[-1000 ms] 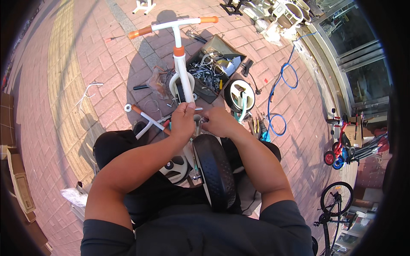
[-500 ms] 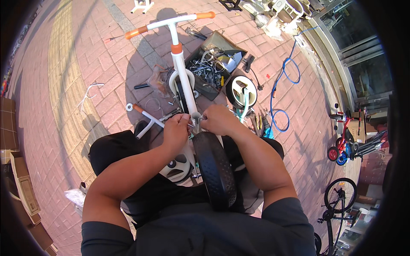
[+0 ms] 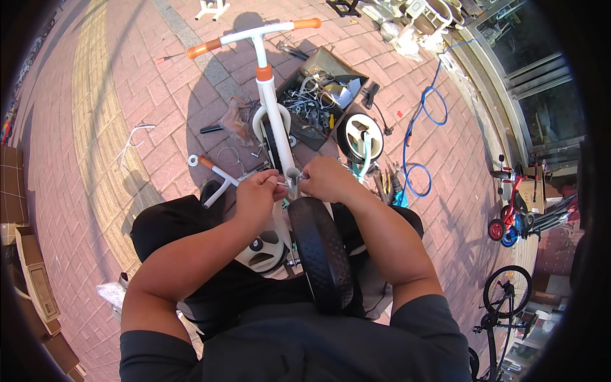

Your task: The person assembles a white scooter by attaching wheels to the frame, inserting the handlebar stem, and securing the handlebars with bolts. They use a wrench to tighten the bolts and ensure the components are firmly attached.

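Note:
A white child's bike frame (image 3: 273, 114) with a light blue handlebar (image 3: 251, 35) and orange grips lies ahead of me, its black rear tyre (image 3: 320, 254) toward my lap. My left hand (image 3: 258, 196) pinches a thin silver rod (image 3: 282, 184), perhaps a hex key, pointing at the open seat tube (image 3: 292, 172). On that tube's other side, my right hand (image 3: 324, 181) is closed, fingertips against the clamp area; whatever they grip is hidden. Beside my left hand lies a white T-shaped bar (image 3: 223, 180) with an orange end.
Beyond the frame stands an open box (image 3: 318, 95) of loose hardware. A cream wheel (image 3: 361, 137) lies right of it, near several hand tools (image 3: 387, 184). A blue hose (image 3: 407, 146) snakes across the brick paving. Other bikes (image 3: 507, 293) stand at far right, cartons (image 3: 37, 274) at far left.
My left hand has drawn slightly left from the seat tube, so the thin rod shows between fingers and tube. My right hand stays nearly still.

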Action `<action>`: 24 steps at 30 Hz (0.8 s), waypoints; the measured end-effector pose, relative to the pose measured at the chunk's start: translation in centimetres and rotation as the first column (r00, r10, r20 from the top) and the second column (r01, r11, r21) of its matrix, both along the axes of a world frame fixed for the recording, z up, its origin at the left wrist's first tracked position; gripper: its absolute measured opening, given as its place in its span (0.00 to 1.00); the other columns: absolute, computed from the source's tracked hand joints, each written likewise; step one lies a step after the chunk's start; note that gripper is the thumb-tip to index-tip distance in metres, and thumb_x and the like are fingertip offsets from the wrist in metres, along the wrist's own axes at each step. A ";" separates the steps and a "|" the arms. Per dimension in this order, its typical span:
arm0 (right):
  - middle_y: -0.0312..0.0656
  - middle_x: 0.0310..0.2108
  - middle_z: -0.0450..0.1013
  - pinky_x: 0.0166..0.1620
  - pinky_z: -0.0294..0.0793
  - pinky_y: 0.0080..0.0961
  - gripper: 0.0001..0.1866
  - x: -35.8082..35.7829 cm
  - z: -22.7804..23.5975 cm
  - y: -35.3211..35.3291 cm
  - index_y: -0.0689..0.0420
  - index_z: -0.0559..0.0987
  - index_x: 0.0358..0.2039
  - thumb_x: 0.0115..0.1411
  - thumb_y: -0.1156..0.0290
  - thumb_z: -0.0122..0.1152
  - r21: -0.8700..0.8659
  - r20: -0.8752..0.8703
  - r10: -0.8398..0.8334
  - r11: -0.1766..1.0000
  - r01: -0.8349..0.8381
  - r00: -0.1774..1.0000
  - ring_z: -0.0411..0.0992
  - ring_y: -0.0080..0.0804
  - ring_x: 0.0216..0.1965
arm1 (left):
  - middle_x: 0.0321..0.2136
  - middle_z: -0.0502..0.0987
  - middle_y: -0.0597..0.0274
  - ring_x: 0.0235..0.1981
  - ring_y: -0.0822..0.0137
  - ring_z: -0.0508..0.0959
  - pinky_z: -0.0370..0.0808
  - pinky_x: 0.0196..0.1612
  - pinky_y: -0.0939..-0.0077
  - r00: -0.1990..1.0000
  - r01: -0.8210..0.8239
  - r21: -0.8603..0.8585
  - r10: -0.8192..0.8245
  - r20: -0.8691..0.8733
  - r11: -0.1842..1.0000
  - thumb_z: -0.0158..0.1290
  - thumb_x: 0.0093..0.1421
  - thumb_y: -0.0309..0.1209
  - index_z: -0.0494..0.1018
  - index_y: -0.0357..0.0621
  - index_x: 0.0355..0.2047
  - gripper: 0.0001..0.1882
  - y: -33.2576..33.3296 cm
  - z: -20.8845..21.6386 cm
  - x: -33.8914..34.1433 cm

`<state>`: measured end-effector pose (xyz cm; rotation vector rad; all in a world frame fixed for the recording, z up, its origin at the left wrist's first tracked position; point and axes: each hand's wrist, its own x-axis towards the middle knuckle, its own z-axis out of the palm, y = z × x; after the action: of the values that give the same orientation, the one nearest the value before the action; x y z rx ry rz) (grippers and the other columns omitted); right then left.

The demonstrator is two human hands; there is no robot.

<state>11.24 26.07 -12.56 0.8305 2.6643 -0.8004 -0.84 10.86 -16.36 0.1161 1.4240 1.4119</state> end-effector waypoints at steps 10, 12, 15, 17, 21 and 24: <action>0.58 0.26 0.77 0.39 0.76 0.50 0.16 0.2 -0.5 0.3 0.60 0.84 0.25 0.52 0.59 0.60 0.001 0.032 0.017 1.000 -0.017 0.999 0.77 0.59 0.32 | 0.26 0.83 0.58 0.24 0.70 0.80 0.77 0.27 0.72 0.939 0.306 -0.204 -0.331 -0.098 0.930 0.48 0.72 0.36 0.80 0.33 0.35 0.18 0.0 -0.1 -0.3; 0.58 0.26 0.77 0.39 0.76 0.50 0.15 0.2 -0.4 0.3 0.60 0.84 0.26 0.53 0.59 0.60 -0.013 0.035 0.017 1.000 -0.016 0.999 0.77 0.59 0.32 | 0.26 0.83 0.58 0.24 0.70 0.80 0.76 0.27 0.71 0.918 0.330 -0.194 -0.362 -0.162 0.924 0.48 0.72 0.36 0.80 0.33 0.34 0.18 0.0 -0.2 -0.2; 0.58 0.27 0.78 0.39 0.76 0.50 0.15 0.2 -0.3 0.4 0.59 0.85 0.26 0.53 0.60 0.60 -0.020 0.035 0.021 1.000 -0.020 0.999 0.77 0.58 0.33 | 0.27 0.83 0.57 0.23 0.68 0.80 0.76 0.27 0.70 0.860 0.358 -0.155 -0.390 -0.328 0.921 0.47 0.71 0.34 0.79 0.34 0.36 0.16 0.1 -0.2 -0.1; 0.57 0.27 0.78 0.39 0.76 0.50 0.14 0.2 -0.1 0.4 0.59 0.85 0.26 0.53 0.60 0.61 -0.012 0.033 0.055 0.998 -0.055 0.998 0.77 0.58 0.33 | 0.27 0.84 0.56 0.23 0.67 0.81 0.76 0.28 0.69 0.813 0.375 -0.134 -0.395 -0.429 0.917 0.47 0.71 0.33 0.79 0.34 0.37 0.15 0.1 -0.1 0.0; 0.57 0.26 0.77 0.38 0.75 0.49 0.14 0.2 0.2 0.7 0.59 0.84 0.26 0.53 0.61 0.63 -0.040 0.039 0.084 0.996 -0.082 0.996 0.77 0.57 0.32 | 0.28 0.84 0.55 0.25 0.64 0.82 0.78 0.32 0.67 0.737 0.402 -0.181 -0.435 -0.517 0.897 0.47 0.70 0.32 0.79 0.36 0.39 0.14 -0.2 0.4 -0.1; 0.56 0.26 0.77 0.37 0.75 0.48 0.13 0.2 0.5 1.0 0.60 0.83 0.27 0.51 0.62 0.65 -0.059 0.041 0.132 0.990 -0.130 0.990 0.77 0.57 0.31 | 0.26 0.83 0.55 0.25 0.62 0.82 0.77 0.33 0.66 0.679 0.430 -0.210 -0.468 -0.565 0.878 0.46 0.70 0.33 0.80 0.36 0.37 0.15 -0.2 0.8 -0.2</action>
<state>11.47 27.03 -12.07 0.6442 2.6127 -0.8106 -1.05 10.67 -15.56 0.8986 1.7893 0.9361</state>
